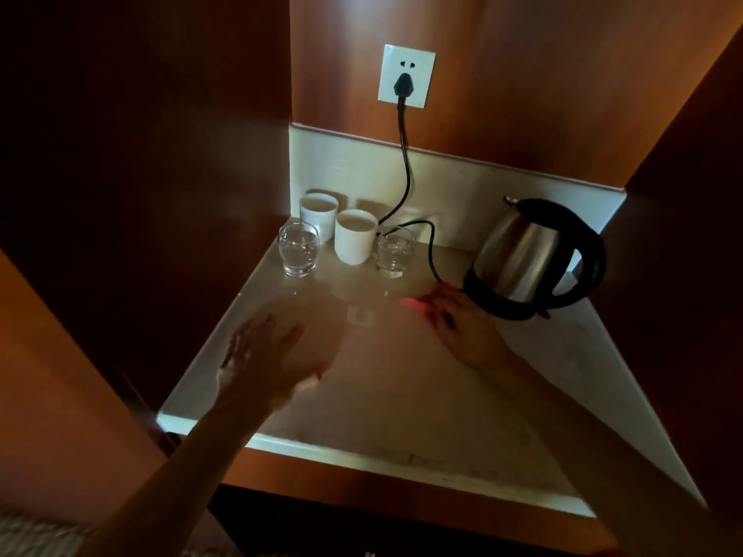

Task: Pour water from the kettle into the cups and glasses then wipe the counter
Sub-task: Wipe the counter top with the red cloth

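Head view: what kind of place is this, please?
Probably a hotel-room drinks nook: an electric kettle on a small counter set between wooden panels, with two white cups and two glasses.

On the pale counter (pixel 402 396) a steel kettle (pixel 522 255) sits on its black base at the right, its cord (pixel 406 174) running up to a wall socket (pixel 406 76). Two white cups (pixel 356 237) and two glasses (pixel 298 249) cluster at the back left. The left hand (pixel 265 355) hovers flat (blurred); the right hand (pixel 462 323) lies beside the kettle's base.
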Available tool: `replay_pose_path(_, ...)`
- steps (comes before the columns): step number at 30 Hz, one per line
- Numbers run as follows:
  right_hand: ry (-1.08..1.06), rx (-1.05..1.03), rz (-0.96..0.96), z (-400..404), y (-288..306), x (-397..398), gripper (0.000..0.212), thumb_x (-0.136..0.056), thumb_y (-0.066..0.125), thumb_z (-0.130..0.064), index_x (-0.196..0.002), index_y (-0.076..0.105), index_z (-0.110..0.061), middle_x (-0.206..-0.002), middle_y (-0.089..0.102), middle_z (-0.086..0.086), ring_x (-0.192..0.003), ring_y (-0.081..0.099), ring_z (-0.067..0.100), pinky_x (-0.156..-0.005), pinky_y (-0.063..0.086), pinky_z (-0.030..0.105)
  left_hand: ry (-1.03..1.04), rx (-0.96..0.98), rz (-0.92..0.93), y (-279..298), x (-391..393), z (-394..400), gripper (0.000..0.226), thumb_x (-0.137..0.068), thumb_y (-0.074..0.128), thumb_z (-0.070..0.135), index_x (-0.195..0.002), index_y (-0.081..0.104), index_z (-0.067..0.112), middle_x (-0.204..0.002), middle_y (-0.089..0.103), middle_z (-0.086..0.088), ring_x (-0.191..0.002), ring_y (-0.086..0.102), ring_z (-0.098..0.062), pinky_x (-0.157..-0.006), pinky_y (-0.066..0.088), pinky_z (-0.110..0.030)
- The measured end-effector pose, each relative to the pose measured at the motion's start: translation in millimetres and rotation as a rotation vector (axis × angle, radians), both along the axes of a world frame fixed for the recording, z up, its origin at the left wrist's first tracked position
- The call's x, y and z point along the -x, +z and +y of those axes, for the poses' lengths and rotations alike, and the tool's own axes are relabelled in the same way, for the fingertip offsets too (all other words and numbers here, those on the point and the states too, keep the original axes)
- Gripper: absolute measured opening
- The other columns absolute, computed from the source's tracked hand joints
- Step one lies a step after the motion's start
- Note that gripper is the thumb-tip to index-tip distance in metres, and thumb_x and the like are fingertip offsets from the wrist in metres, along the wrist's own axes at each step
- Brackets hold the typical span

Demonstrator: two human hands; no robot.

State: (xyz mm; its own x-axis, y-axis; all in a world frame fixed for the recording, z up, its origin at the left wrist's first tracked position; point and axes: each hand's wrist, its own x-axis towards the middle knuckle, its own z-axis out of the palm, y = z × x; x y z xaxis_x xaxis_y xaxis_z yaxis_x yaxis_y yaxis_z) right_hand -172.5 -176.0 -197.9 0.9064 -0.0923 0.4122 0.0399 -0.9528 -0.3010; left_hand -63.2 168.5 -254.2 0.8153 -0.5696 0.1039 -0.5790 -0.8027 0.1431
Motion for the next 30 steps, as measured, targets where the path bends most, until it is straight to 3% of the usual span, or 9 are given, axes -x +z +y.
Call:
replay_pose_path(3,0.2,-0.029,-0.046,61,4,-19,0.026,-0.101,0.058,-0.011,-0.124,0.07,-0.016,-0.142,0.062,0.009,-0.144,0.046,0.025,-0.116,0.041,0.042,0.052,0.013,0.034,17,7,-3,0.102,-0.067,0.023,0.097,-0.14,0.054,0.033,-0.149,0.048,-0.013,-0.141,0.04,-0.037,-0.114,0.034,-0.056)
replay_pose_path(6,0.361,-0.027,-0.005,86,3,29,0.028,-0.101,0.063,-0.012,-0.127,0.071,-0.007,-0.151,0.056,0.009,-0.147,0.045,0.021,-0.121,0.034,0.034,0.048,0.044,0.029,26,14,0,0.096,-0.073,0.023,0.094,-0.133,0.063,0.03,-0.14,0.056,-0.017,-0.129,0.053,-0.042,-0.1,0.048,-0.06)
replay_pose_path(11,0.152,-0.021,-0.024,18,6,12,0.049,-0.106,0.045,-0.044,-0.13,0.07,-0.01,-0.148,0.059,0.01,-0.141,0.052,0.025,-0.116,0.041,0.044,0.12,0.074,0.023,38,22,-5,0.102,-0.058,0.025,0.1,-0.139,0.051,0.043,-0.153,0.044,-0.009,-0.143,0.038,-0.035,-0.111,0.037,-0.056)
replay_pose_path(14,0.189,-0.011,-0.06,47,3,-43,0.041,-0.104,0.046,-0.03,-0.121,0.073,-0.004,-0.139,0.064,0.018,-0.137,0.055,0.032,-0.11,0.047,0.048,0.066,0.092,0.035,36,20,-4,0.092,-0.072,0.029,0.093,-0.124,0.069,0.029,-0.133,0.062,-0.018,-0.124,0.057,-0.042,-0.095,0.051,-0.061)
replay_pose_path(17,0.412,-0.044,-0.01,92,-6,-30,0.035,-0.106,0.051,-0.024,-0.114,0.074,0.001,-0.139,0.064,0.017,-0.14,0.052,0.028,-0.115,0.043,0.036,0.037,0.087,0.015,32,15,-1,0.081,-0.077,0.037,0.085,-0.122,0.071,0.026,-0.129,0.065,-0.017,-0.119,0.062,-0.041,-0.092,0.054,-0.056)
replay_pose_path(20,0.478,-0.084,0.068,66,-14,22,0.032,-0.105,0.057,-0.02,-0.128,0.069,-0.002,-0.152,0.055,0.011,-0.145,0.048,0.024,-0.119,0.039,0.038,0.027,0.06,0.028,28,15,2,0.092,-0.074,0.022,0.093,-0.135,0.059,0.035,-0.143,0.055,-0.013,-0.131,0.052,-0.039,-0.1,0.049,-0.058)
replay_pose_path(24,0.269,-0.042,0.0,-1,-15,-1,0.04,-0.104,0.05,-0.029,-0.132,0.069,-0.009,-0.153,0.055,0.01,-0.143,0.05,0.025,-0.116,0.041,0.044,0.017,0.075,0.058,27,18,3,0.087,-0.072,0.036,0.091,-0.133,0.062,0.034,-0.141,0.057,-0.013,-0.132,0.051,-0.039,-0.098,0.049,-0.06)
replay_pose_path(26,0.254,-0.06,-0.025,23,-11,-42,0.038,-0.102,0.048,-0.025,-0.124,0.071,-0.005,-0.144,0.061,0.017,-0.139,0.054,0.033,-0.116,0.04,0.039,0.02,0.029,0.064,31,18,4,0.095,-0.071,0.022,0.096,-0.136,0.058,0.038,-0.147,0.052,-0.009,-0.139,0.044,-0.036,-0.106,0.044,-0.057)
replay_pose_path(30,0.491,-0.06,-0.08,105,-10,-70,0.023,-0.102,0.057,-0.008,-0.119,0.072,-0.005,-0.135,0.067,0.018,-0.14,0.053,0.028,-0.116,0.043,0.039,0.121,0.115,0.079,46,23,14,0.132,-0.038,0.001,0.107,-0.15,0.033,0.045,-0.163,0.024,0.003,-0.152,0.019,-0.022,-0.121,0.023,-0.044)
